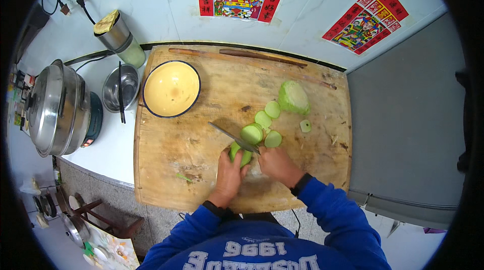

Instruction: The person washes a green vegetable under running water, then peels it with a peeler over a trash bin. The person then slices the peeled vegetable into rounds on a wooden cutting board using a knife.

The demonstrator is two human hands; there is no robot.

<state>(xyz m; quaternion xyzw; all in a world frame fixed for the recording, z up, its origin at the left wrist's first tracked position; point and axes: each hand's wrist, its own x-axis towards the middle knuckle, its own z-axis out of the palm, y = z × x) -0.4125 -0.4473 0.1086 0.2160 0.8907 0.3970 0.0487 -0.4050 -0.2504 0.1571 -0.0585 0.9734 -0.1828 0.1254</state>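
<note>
My left hand (228, 175) grips a piece of pale green vegetable (240, 155), possibly a gourd or squash, against the large wooden board (181, 190). In my right hand (278, 166) is the handle of a kitchen knife (230, 135). Its blade points to the upper left and meets the far end of the held piece. Just beyond the blade, round slices (251, 134) lie in an overlapping stack. Several single slices (272, 109) are spread to the right and farther back. Behind them rests a cut head of cabbage (294, 97).
A yellow enamel bowl (172, 88) with a dark rim stands at the board's back left. Rolling pins (261, 56) lie along the back edge. To the left are a metal bowl (121, 88) with chopsticks (121, 98) across it and a lidded steamer pot (56, 107). A small vegetable offcut (305, 126) lies right.
</note>
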